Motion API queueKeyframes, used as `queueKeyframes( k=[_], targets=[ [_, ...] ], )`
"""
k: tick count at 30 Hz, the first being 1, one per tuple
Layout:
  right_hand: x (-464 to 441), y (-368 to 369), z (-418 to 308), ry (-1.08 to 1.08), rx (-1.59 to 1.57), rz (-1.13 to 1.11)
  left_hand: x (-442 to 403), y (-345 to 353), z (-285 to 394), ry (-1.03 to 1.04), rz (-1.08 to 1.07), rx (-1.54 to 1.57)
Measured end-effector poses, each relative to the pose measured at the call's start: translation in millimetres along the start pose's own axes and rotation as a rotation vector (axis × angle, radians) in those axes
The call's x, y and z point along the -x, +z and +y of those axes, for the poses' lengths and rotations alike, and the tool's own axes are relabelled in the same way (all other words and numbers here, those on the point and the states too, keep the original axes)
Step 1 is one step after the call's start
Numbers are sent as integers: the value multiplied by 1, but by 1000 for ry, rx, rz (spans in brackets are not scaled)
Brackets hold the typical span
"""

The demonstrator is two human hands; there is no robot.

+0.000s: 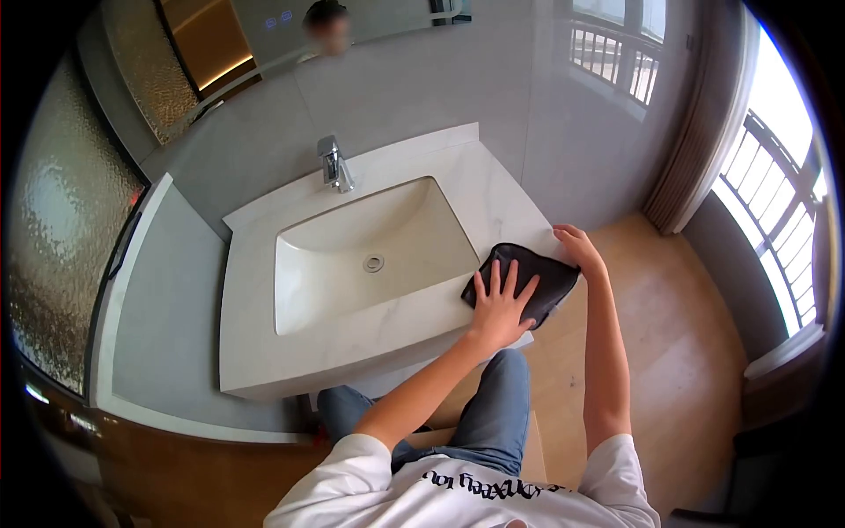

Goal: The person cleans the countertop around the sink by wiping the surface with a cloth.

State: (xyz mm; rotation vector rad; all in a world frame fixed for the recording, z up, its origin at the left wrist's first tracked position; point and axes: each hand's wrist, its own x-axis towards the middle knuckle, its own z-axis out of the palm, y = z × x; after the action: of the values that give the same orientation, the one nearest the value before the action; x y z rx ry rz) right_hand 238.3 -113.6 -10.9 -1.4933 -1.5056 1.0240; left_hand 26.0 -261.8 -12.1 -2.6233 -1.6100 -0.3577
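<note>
A flat black cloth point(532, 265) with a bound edge lies on the front right corner of the white countertop point(352, 343), partly past the edge. It might be a thin pouch; I cannot tell. My left hand point(503, 310) presses flat on top of it with the fingers spread. At the counter's right edge, my right hand point(578, 250) rests beside the cloth's right corner, its visible fingers stretched over the edge. Part of that hand's underside is hidden.
A white sink basin point(295, 290) with a round drain point(374, 263) is set into the counter, left of the cloth. Behind it stands a chrome faucet point(334, 165). A mirror point(387, 31) hangs above. Wooden floor point(678, 352) and a curtain point(691, 132) lie to the right.
</note>
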Motion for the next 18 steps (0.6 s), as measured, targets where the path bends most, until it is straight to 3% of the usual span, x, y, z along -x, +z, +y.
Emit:
queueKeyframes(
  k=[3, 8, 10, 14, 16, 18],
  targets=[
    [7, 2, -12, 40, 14, -2, 32, -4, -4, -8, 134, 66],
    [8, 8, -19, 3, 133, 30, 1, 2, 13, -133, 108, 57],
    [-2, 1, -26, 11, 488, -149, -27, 5, 15, -175, 80, 47],
    [-44, -5, 4, -152, 628, -195, -74, 33, 0, -105, 180, 153],
    [-33, -12, -26, 58, 612, -263, -72, 31, -1, -110, 152, 153],
    [-34, -13, -32, 120, 628, -267, -64, 29, -1, -105, 158, 131]
  ],
)
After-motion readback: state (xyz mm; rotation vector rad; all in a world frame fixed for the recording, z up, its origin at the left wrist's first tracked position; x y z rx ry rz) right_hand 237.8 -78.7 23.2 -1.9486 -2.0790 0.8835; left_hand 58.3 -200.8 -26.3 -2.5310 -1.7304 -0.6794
